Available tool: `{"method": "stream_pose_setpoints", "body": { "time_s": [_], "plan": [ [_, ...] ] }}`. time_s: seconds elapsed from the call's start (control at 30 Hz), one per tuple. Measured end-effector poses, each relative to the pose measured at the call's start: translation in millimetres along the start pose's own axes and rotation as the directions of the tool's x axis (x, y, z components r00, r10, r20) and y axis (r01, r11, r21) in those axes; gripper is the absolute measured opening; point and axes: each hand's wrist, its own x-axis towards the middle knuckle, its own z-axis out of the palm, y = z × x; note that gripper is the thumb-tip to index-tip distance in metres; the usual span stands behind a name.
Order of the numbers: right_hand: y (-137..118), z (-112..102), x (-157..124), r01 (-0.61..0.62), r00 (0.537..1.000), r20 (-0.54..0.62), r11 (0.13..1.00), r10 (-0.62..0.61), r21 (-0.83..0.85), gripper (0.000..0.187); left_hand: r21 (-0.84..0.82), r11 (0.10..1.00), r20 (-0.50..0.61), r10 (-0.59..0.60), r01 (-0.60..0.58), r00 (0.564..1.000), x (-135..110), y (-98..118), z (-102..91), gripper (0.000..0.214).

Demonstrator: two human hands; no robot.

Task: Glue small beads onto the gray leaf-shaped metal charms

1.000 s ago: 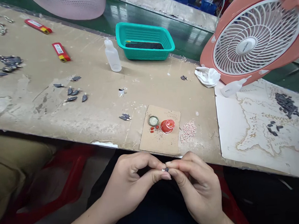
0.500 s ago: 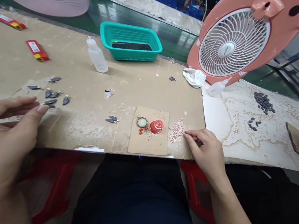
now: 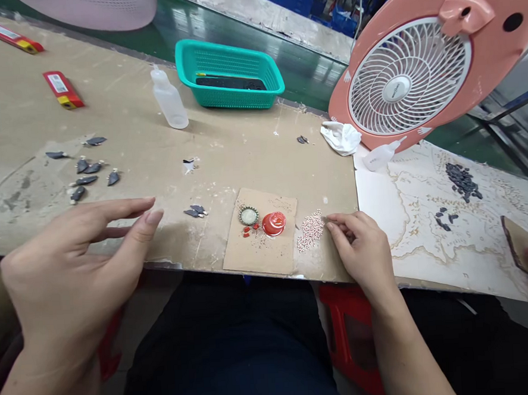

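From my desk at the far end of this feed, I read the left hand (image 3: 71, 260) as open and empty, its fingers loosely spread and its thumb apart, hovering over the front edge of the workbench (image 3: 119, 105). A pair of small dark charms (image 3: 195, 211) lies a little beyond its fingertips, and a loose group of similar charms (image 3: 86, 180) lies just past the back of the hand.

The right hand (image 3: 365, 245) rests at the bench edge, half closed, with its fingers curled inward. Its fingertips (image 3: 331, 225) sit just beside a pile of pink beads (image 3: 309, 231). The fingers may be pinching something tiny, but I cannot tell from this view.

Further from that hand, past the beads, a cardboard square (image 3: 268, 258) carries a bottle cap (image 3: 249, 215) and a red lid (image 3: 273, 224).

I judge the beads to be very light and loose, likely to roll at a careless touch, so I would take a few from the pile's edge with a gentle pinch. The charms look thin, stiff and light. I would lift each by its edges between fingertip and thumb, since they lie flat and could slip.
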Motion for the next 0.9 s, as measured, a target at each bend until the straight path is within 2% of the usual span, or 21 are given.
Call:
{"method": "stream_pose_setpoints", "body": {
  "time_s": [0.17, 0.47, 0.6, 0.7, 0.8, 0.9],
  "plan": [
    [6, -5, 14, 0.099, 0.988, 0.116, 0.995, -0.100, 0.018, 0.019, -0.016, 0.999, 0.003, 0.034, -0.034, 0.999, -1, 6, -0.5, 0.028],
    [5, -9, 19, 0.186, 0.969, 0.174, 0.982, -0.177, -0.035, 0.016, -0.040, 0.989, 0.039, 0.143, -0.142, 0.989, -5, 14, 4.9, 0.014],
    [0, -7, 21, 0.166, 0.977, 0.153, 0.981, -0.149, -0.103, 0.013, -0.089, 0.987, 0.116, 0.140, -0.131, 0.983, -8, 24, 5.8, 0.011],
    [-1, -7, 22, 0.128, 0.985, 0.132, 0.984, -0.112, -0.122, 0.014, -0.128, 0.976, 0.132, 0.194, -0.177, 0.972, -12, 29, 6.9, 0.011],
    [-3, -10, 18, 0.073, 0.993, 0.099, 0.995, -0.067, -0.064, 0.013, -0.191, 0.966, 0.138, 0.202, -0.174, 0.970, -18, 36, 7.5, 0.013],
    [-17, -18, 3, 0.027, 0.996, 0.077, 0.997, -0.033, 0.077, 0.015, -0.381, 0.923, 0.238, 0.162, -0.061, 0.958, -27, 52, 7.9, 0.017]
  ]
}}
